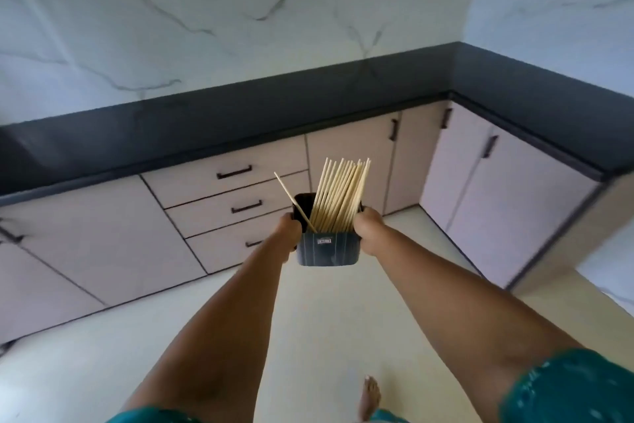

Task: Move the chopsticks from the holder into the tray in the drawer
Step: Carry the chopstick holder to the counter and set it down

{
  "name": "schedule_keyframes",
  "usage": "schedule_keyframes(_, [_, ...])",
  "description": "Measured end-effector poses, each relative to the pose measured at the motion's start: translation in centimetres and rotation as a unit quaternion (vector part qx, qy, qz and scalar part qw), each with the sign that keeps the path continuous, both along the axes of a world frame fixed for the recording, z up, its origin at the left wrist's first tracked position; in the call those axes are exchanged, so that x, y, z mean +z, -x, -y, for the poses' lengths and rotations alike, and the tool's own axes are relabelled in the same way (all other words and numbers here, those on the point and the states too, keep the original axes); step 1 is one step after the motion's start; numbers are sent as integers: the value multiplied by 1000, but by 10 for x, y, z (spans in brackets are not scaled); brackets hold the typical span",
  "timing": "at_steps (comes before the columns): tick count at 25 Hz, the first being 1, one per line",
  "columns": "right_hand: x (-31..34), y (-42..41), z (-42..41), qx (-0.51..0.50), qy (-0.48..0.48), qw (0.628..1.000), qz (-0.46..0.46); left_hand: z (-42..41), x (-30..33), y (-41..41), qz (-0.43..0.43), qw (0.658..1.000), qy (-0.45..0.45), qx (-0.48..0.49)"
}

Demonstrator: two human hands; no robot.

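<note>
left hand (286, 234), right hand (368, 228) grip ribbed dark holder (327, 251) | pale, apparently wooden chopsticks (341, 196)

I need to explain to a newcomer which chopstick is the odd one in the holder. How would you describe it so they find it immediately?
Start at the dark blue holder, which the left hand and right hand grip by its sides in front of the drawers. Most chopsticks stand packed together on its right side. The odd chopstick is alone on the left, leaning left, away from the bundle.

Pale wooden chopsticks (341, 198) stand in a dark blue holder (327, 252) with thin light stripes. Black surface (240, 120); white grey-veined marble wall (206, 11); teal sleeve (569, 388).
</note>
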State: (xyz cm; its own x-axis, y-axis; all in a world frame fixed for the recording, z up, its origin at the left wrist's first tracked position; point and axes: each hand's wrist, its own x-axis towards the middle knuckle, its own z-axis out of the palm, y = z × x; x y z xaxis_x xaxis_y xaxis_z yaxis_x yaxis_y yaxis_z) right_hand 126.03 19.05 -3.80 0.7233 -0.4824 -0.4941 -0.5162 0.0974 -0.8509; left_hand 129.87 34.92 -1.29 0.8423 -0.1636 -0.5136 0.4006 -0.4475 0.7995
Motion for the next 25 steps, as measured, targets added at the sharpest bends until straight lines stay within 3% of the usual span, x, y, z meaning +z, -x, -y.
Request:
schedule_keyframes(3, [3,-88,-34,50,-36,998,6,-38,1,-76,45,998,-11,51])
schedule_keyframes(9, [19,-260,-81,149,-3,989,7,-95,4,-210,110,982,-64,138])
schedule_keyframes(14, [38,-371,-109,177,11,984,11,-119,12,-301,128,968,-17,214])
schedule_keyframes(19, [54,-496,-138,168,37,985,25,-145,25,-420,149,961,-28,230])
schedule_keyframes(25, [53,-618,-158,138,56,989,15,-163,24,-556,144,974,-52,167])
